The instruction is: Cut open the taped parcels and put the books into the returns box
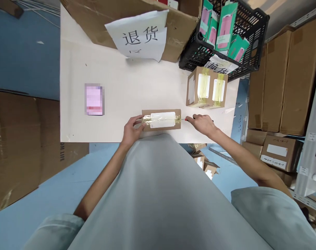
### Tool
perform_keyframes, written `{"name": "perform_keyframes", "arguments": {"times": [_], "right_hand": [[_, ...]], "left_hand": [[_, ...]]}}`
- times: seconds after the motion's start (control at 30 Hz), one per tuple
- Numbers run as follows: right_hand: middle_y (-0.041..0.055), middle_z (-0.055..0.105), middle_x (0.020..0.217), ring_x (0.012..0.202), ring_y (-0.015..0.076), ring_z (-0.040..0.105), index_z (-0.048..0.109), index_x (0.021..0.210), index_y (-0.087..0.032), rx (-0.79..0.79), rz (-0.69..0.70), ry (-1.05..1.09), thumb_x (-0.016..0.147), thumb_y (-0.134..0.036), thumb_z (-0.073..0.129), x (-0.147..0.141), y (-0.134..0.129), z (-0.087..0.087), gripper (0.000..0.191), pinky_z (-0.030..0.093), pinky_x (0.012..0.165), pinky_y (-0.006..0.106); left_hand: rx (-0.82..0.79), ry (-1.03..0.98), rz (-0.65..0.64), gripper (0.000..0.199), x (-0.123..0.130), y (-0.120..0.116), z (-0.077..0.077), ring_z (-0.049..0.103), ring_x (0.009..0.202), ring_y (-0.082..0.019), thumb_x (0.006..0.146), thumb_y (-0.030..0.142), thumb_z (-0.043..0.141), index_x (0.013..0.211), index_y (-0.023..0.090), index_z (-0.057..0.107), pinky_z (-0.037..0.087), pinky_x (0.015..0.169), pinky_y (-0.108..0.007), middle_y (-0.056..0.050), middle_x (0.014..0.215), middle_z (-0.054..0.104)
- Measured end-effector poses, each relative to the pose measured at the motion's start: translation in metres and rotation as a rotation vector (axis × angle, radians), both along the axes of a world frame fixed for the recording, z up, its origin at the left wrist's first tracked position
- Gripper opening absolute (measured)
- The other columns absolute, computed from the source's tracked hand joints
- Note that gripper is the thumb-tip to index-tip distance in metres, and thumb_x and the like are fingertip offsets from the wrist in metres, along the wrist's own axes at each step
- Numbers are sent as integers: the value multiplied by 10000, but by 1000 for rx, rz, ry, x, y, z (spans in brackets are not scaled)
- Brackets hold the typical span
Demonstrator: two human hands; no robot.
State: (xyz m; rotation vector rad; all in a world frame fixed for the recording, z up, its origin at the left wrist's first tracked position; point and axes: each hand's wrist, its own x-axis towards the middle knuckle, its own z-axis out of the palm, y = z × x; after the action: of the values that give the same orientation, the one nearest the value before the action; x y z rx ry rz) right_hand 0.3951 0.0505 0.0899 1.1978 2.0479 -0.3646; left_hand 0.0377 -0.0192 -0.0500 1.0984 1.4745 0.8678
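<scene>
A small cardboard box lies near the front edge of the table, with a white label and clear yellowish tape across its top. My left hand grips its left end, the thumb and fingers on either side of the corner. On the other side, my right hand is closed around a box cutter with red and black parts. Its thin blade points left at the taped right end of the box; whether it touches the tape, I cannot tell. Most of the handle is hidden in my fist.
Two taped, labelled boxes stand behind my right hand. At the back are a large carton with a paper sign and a black crate of green boxes. A blurred pink item lies left on the white table. Shelved cartons are right.
</scene>
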Motion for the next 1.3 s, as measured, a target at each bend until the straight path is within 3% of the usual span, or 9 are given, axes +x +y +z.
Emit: {"name": "perform_keyframes", "arguments": {"times": [0.1,0.2,0.4,0.53,0.7,0.97,1.07,1.17,1.3], "right_hand": [[169,745,1243,1077,296,706,615,1506,-220,31,-111,142,1209,-401,298,14,-7,-24,471,430,786,331],[168,724,1259,1159,296,660,618,1463,-181,44,-223,399,1199,-353,318,10,-20,-51,435,480,884,342],[146,696,1221,1169,293,610,651,1400,-212,86,-361,984,1192,-388,317,-60,-39,-85,431,514,1056,420],[139,662,1227,1196,292,604,681,1390,-236,223,-560,1059,1182,-378,353,-96,-46,-89,413,527,1067,442],[128,606,1287,1150,251,671,648,1442,-231,293,-679,997,1188,-386,336,-105,-50,-75,431,578,938,354],[133,680,1300,1133,264,683,665,1421,-239,396,-473,786,1192,-367,358,-89,-33,-28,404,568,863,332],[145,726,1218,1109,290,688,667,1441,-226,441,-427,680,1187,-367,367,-87,-36,-12,418,555,888,355],[122,775,1200,1083,281,725,643,1495,-239,379,-454,689,1189,-397,382,-97,-44,4,433,544,862,332],[56,822,1059,911,270,764,637,1518,-270,153,-522,680,1174,-415,447,-124,-53,19,419,515,765,314]], "left_hand": [[-53,-39,9,673,-7,3,-2,737,1251,-320,842,639,831,1363,227,732,602,1136,-493,-136,1480,704],[-126,-51,28,786,-24,5,-5,727,1265,-339,760,685,876,1368,211,723,627,1081,-484,-154,1472,709],[-193,50,122,735,-74,1,-9,731,1202,-304,723,548,878,1361,210,743,605,1071,-464,-140,1388,753],[-225,184,156,662,-91,-5,-17,708,944,-214,697,439,842,1311,195,783,601,964,-398,-102,1190,774],[-265,118,168,654,-70,-4,-31,652,811,-170,698,399,804,1309,168,762,588,870,-356,-52,995,742],[-336,54,8,442,9,9,-37,713,876,-233,735,294,800,1158,170,762,622,879,-407,-113,1174,805],[-220,93,78,436,4,20,-21,730,950,-235,866,395,739,1243,175,752,630,889,-395,-131,1263,791],[3,90,96,493,-11,42,11,740,1093,-236,999,550,646,1339,206,745,633,896,-353,-124,1373,755],[99,160,-77,459,-19,77,50,755,1049,-254,890,563,831,1188,214,830,625,953,-390,-108,1291,787]]}}
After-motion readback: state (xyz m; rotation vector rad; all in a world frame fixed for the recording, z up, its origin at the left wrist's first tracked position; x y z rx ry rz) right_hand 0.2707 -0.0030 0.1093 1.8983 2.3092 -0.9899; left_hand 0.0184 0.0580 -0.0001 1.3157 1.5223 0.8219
